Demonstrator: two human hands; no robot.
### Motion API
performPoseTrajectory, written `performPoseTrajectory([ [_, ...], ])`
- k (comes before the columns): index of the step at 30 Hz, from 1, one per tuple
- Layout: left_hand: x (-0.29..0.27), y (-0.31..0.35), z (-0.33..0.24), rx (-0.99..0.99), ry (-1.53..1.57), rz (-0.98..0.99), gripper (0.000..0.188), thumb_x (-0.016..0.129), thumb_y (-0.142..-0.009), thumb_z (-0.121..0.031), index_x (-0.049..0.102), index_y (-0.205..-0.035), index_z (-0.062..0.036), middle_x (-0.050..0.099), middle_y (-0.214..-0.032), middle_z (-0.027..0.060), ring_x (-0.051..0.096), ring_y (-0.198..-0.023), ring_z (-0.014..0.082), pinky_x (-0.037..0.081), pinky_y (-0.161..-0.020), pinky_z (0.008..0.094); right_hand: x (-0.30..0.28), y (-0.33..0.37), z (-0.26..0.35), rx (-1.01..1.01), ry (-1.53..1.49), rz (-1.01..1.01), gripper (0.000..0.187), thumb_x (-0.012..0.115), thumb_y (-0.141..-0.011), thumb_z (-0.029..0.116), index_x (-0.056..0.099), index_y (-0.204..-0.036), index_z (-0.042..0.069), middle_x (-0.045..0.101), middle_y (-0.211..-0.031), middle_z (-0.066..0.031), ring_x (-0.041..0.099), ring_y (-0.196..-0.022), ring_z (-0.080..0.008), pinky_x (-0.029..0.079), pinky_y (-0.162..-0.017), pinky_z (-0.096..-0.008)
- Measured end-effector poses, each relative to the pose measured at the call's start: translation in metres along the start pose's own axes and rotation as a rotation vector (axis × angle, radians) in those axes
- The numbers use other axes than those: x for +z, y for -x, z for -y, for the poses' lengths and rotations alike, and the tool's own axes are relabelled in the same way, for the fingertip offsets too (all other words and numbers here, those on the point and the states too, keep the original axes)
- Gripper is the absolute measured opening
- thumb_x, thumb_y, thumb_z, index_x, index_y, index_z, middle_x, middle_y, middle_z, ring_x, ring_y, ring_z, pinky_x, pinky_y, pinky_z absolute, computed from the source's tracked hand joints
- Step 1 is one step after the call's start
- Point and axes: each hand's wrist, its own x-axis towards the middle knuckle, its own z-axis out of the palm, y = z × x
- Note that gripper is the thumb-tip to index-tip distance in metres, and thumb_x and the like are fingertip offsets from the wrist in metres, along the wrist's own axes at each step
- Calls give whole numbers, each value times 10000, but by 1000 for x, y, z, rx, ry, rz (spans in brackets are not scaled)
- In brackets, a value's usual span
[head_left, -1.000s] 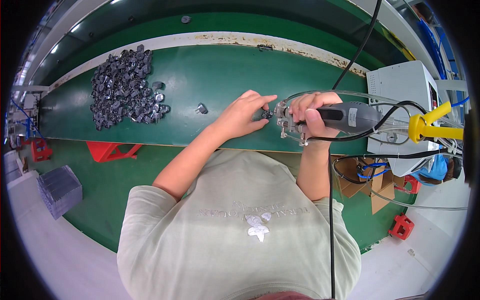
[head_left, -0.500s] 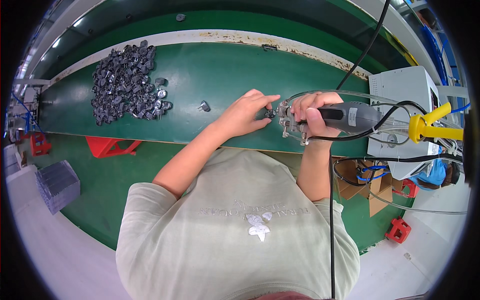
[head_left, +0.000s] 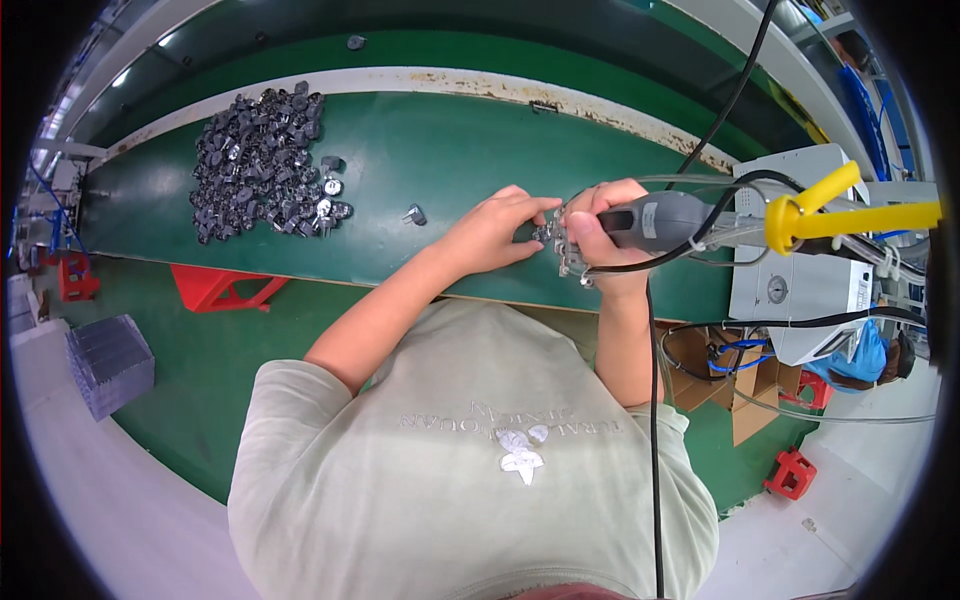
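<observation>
My right hand point(head_left: 603, 232) grips a grey powered screwdriver point(head_left: 668, 220) with a black cable and holds its tip down at a small metal fixture point(head_left: 572, 262) on the green belt. My left hand point(head_left: 492, 232) pinches a small dark metal part point(head_left: 543, 234) right beside the tool tip. A single loose part point(head_left: 415, 214) lies on the belt point(head_left: 440, 150) a little left of my left hand. A heap of several dark metal parts point(head_left: 262, 165) sits further left on the belt.
A grey control box point(head_left: 800, 290) with a gauge stands at the right, with a yellow handle point(head_left: 840, 212) over it. Red stands point(head_left: 225, 290) and a grey crate stack point(head_left: 108, 362) are on the green floor. Cardboard boxes point(head_left: 720, 372) sit under the bench.
My hands stay together at the fixture. My left fingers have closed in a little on the small part. The view has shifted slightly.
</observation>
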Motion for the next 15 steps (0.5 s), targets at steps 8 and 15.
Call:
performPoseTrajectory([
  [8, 4, 5, 2, -7, 4, -34, 644, 745, -761, -38, 555, -1370, -122, 681, -1069, 48, 593, -1046, 264, 493, -942, 389, -16, -7, 31, -137, -231, 20, 223, 690, -808, -60, 501, -892, 23, 581, -657, -87, 560, -564, -154, 532, -603, -333],
  [15, 5, 8, 3, 11, -1, -40, 637, 740, -765, -35, 554, -1368, -116, 687, -1061, 43, 593, -1035, 268, 494, -934, 390, -10, 2, 16, -58, -182, 21, 190, 664, -872, 71, 476, -881, 50, 540, -634, -88, 523, -536, -186, 504, -582, -384],
])
